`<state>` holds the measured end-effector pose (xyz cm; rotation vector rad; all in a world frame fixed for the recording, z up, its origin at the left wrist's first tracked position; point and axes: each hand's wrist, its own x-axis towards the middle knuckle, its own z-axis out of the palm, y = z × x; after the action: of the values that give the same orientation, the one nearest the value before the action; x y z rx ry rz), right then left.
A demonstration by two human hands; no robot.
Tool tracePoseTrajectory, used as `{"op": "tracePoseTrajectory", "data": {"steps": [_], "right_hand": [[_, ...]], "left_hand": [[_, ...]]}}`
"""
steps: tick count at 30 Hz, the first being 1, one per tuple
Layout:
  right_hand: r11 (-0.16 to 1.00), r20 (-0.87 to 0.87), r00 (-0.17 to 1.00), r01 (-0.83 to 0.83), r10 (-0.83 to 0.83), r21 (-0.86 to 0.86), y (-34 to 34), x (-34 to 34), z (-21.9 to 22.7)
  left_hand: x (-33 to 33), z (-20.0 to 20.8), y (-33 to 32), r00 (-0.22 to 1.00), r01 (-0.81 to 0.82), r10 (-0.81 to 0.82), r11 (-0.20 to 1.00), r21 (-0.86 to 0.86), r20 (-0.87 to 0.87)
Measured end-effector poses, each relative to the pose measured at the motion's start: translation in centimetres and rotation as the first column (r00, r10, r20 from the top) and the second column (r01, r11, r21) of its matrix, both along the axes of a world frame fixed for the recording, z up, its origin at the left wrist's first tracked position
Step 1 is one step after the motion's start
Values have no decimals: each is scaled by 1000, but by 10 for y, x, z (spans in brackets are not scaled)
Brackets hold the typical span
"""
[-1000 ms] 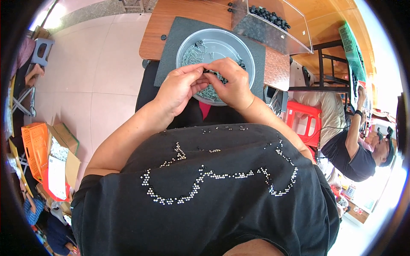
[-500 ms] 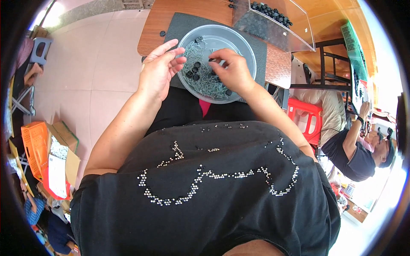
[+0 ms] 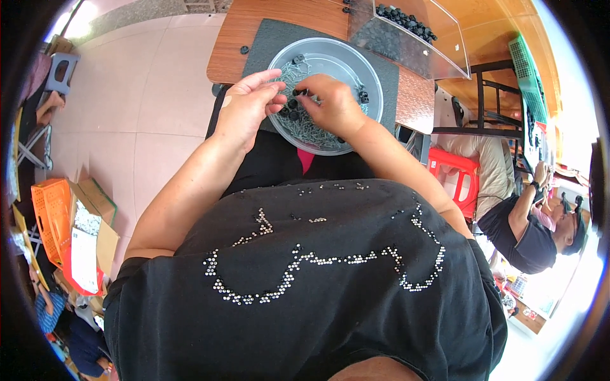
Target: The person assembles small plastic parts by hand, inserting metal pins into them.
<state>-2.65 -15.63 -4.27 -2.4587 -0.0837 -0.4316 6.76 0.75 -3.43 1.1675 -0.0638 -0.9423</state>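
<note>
A round grey basin [image 3: 372, 70] stands before me with a heap of thin silvery screws [image 3: 311, 132] in it. Among the screws lie several small round black plastic parts [image 3: 293, 115]. My right hand [image 3: 335, 105] reaches over the basin, thumb and fingertips pinching a small black plastic part [image 3: 300, 93]. Over the basin's left rim is my left hand [image 3: 249, 105], palm turned inward, its fingers loosely apart and nothing visible in them. A black part [image 3: 363, 95] sits at the right inside of the basin.
The basin rests on a dark mat [image 3: 259, 52] on a brown wooden table [image 3: 223, 47]. Behind it is a clear bin [image 3: 438, 54] of black parts. A red stool [image 3: 454, 171] and another person [image 3: 530, 222] are at right; an orange crate [image 3: 49, 209] stands left.
My right hand has moved left across the basin, closer to my left hand. The left hand has shifted slightly right and down. A black part at the basin's right side is now uncovered.
</note>
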Motion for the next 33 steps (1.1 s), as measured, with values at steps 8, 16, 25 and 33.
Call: {"op": "tracePoseTrajectory", "data": {"steps": [8,16,25,33], "right_hand": [[967,80,990,97,-119,235,17,-15,35],[979,112,985,108,-128,172,13,-20,40],[909,-37,962,270,-272,318,12,-27,39],[928,92,963,213,-252,306,20,-27,51]], "left_hand": [[-8,-1,-3,928,189,-249,956,-226,-276],[-9,1,-5,900,144,-282,912,-384,-331],[-5,2,-4,887,28,-182,938,-345,-424],[-6,-5,-3,867,49,-259,894,-445,-425]]}}
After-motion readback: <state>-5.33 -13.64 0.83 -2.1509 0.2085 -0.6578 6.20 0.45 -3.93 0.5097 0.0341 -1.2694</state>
